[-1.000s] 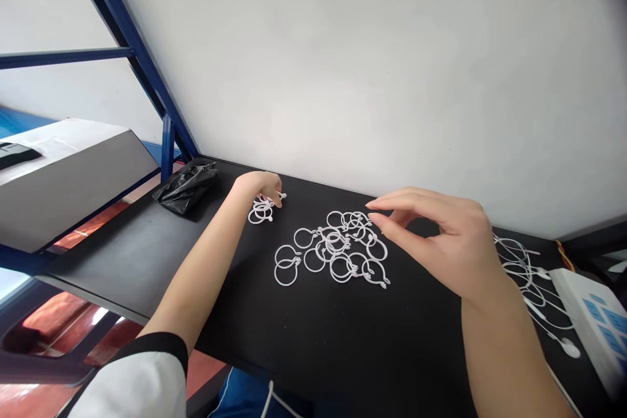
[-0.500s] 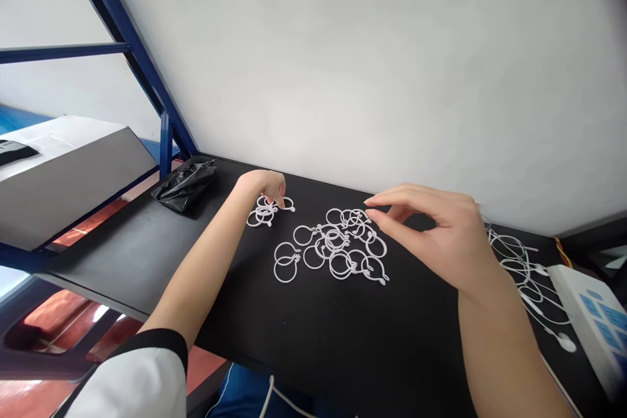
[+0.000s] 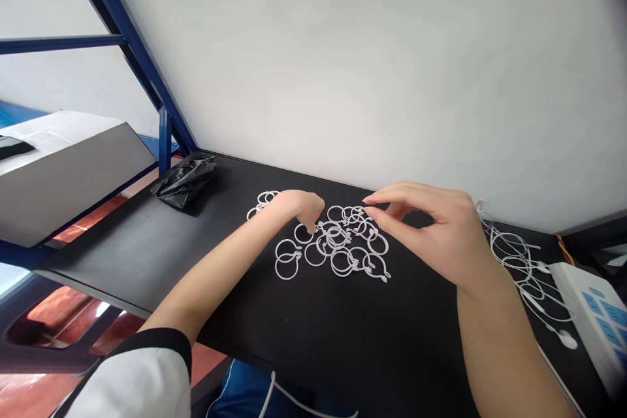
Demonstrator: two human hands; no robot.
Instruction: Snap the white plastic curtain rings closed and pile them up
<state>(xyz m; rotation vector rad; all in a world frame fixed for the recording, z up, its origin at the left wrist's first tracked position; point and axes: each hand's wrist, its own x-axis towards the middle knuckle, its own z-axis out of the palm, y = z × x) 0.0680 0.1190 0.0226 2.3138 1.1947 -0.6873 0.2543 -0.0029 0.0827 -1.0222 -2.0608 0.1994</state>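
Note:
Many white plastic curtain rings with small eyelets lie on the black table. My left hand reaches down with bent fingers. Its fingertips are closed at the eyelet side of a single curtain ring, which still lies on the table; the grip is partly hidden by the hand. To the right of this ring spreads the main pile of curtain rings. At the pile's far right edge hovers my right hand, thumb and forefinger slightly apart, holding nothing visible. Behind my left forearm is a smaller group of curtain rings, partly covered.
A crumpled black plastic bag rests at the table's left. White earphones with tangled cable and a white-and-blue box lie on the right. A pale wall stands behind, and blue metal frame bars rise at the left.
My left hand has moved right and nearer, from the smaller group of curtain rings to the single ring beside the main pile. The right hand stays nearly still.

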